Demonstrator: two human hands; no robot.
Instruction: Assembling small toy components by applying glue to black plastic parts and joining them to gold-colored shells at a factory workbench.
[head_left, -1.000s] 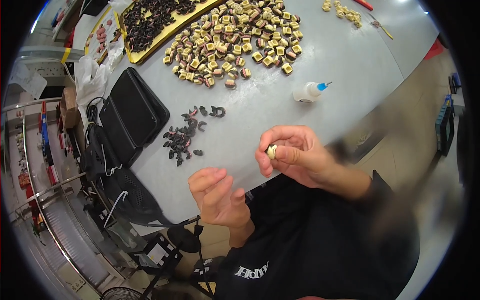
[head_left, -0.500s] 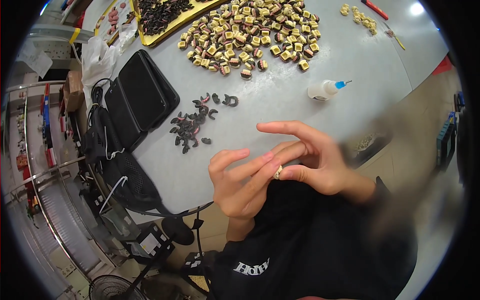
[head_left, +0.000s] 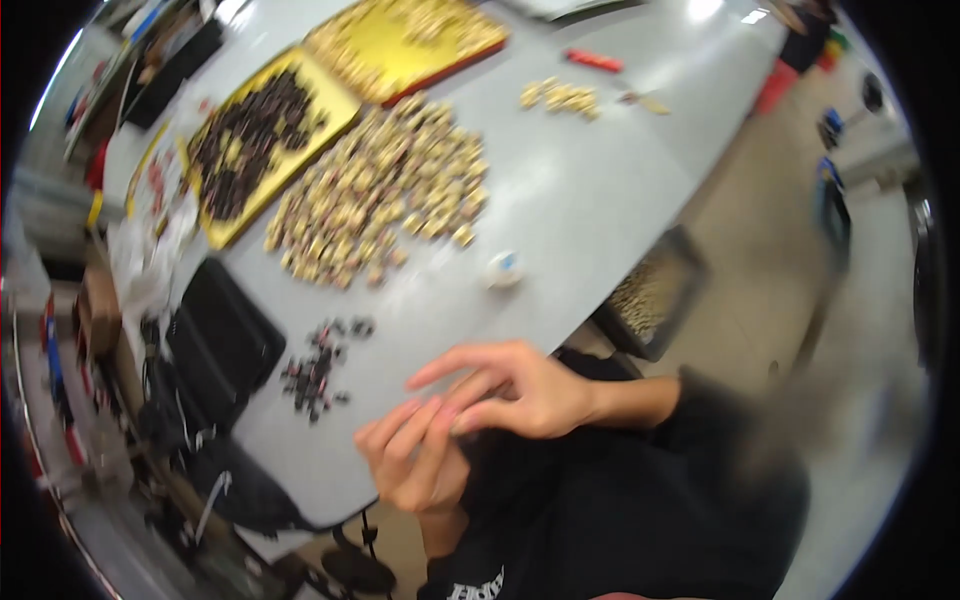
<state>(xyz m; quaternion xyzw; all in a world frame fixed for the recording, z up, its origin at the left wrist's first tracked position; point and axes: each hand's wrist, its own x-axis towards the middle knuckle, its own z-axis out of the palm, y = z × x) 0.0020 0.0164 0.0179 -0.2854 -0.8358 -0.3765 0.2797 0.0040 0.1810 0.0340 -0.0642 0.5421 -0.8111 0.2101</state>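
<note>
My left hand (head_left: 420, 455) and my right hand (head_left: 530, 395) meet above the table's near edge, fingertips pressed together in a pinch. Blur and fingers hide the small cream piece that showed there half a second ago; the grip looks the same. My right index finger stretches out over the left fingers. Beyond the hands, to the left, lies a small cluster of black curved pieces (head_left: 315, 370) with pink bits. A white bottle (head_left: 503, 270) with a blue top stands farther off. Past it spreads a large heap of cream and dark pieces (head_left: 385, 190).
Two yellow trays, one with dark pieces (head_left: 245, 150), one with cream pieces (head_left: 400, 35), lie at the far left. A black case (head_left: 225, 335) sits at the left edge. Farther right are a few cream pieces (head_left: 560, 97) and a red tool (head_left: 594, 61). A bin (head_left: 645, 300) stands beside the table.
The view has swung rightward and blurred, so the tabletop appears turned and the far trays and side bin show more. Both hands stay joined in the same pinch; the cream piece no longer shows.
</note>
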